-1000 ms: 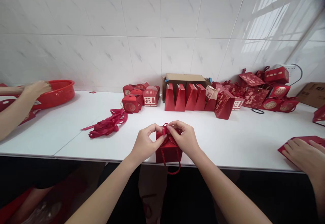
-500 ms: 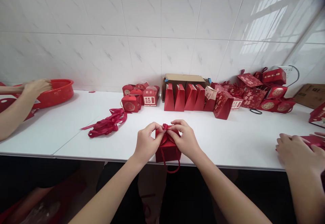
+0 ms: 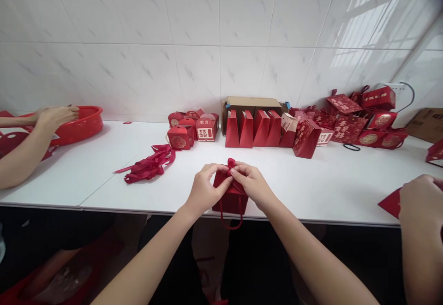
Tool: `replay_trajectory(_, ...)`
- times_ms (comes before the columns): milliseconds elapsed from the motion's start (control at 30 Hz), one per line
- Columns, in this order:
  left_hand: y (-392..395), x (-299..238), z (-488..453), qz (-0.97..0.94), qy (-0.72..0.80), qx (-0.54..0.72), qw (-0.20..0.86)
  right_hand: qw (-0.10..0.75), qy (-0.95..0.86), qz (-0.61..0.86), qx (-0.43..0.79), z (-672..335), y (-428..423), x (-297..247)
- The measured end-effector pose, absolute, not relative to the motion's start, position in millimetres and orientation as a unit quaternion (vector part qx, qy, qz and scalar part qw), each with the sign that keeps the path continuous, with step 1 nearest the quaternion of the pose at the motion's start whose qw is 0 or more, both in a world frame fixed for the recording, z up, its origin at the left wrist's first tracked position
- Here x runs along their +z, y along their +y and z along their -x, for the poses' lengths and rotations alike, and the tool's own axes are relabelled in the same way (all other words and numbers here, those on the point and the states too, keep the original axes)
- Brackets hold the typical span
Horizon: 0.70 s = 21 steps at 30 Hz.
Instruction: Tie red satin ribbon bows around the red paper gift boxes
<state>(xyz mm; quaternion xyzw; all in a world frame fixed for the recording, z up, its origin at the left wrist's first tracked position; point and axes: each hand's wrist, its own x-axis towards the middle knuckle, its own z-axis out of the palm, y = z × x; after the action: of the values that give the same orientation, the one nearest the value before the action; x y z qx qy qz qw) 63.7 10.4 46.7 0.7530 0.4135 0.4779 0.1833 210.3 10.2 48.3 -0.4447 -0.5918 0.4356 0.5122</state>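
A small red gift box [image 3: 229,202] stands at the table's front edge, its twisted cord handle [image 3: 231,227] hanging over the edge toward me. On its top is a red ribbon bow [image 3: 231,163]. My left hand [image 3: 207,186] pinches the ribbon from the left, thumb and index finger closed. From the right, my right hand [image 3: 252,182] pinches the same ribbon, fingertips nearly meeting the left ones. Part of the knot is hidden behind the fingers. Left of my hands lies a loose heap of red ribbons [image 3: 148,165].
Small red boxes [image 3: 206,132] and a row of tall red boxes [image 3: 261,129] stand before a cardboard carton [image 3: 256,103]. More red boxes [image 3: 349,128] are piled at right. At left, a co-worker's hand [image 3: 57,115] reaches into a red basin [image 3: 92,122]; another person's hand [image 3: 420,199] holds something red.
The ribbon top now stands up as a small loop above my fingers. My hands stay at the box. The co-worker on the right has shifted their hands and the red item.
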Motion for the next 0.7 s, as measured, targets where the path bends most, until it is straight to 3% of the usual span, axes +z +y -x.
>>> replay_trajectory(200, 11.1, 45.5, -59.7, -0.726, 0.436, 0.474, 0.240, 0.478, -0.644, 0.443, 0.401, -220.0, -1.6, 54.7)
replay_trajectory(567, 11.0, 53.2, -53.8, -0.741, 0.430, 0.424, 0.295, 0.344, -0.790, 0.506, 0.042, -233.7, -11.9, 71.2)
replay_trajectory(700, 12.3, 54.2, -53.4, -0.744, 0.426, 0.412, 0.310, 0.274, -0.807, 0.520, 0.050, -241.1, -21.1, 98.9)
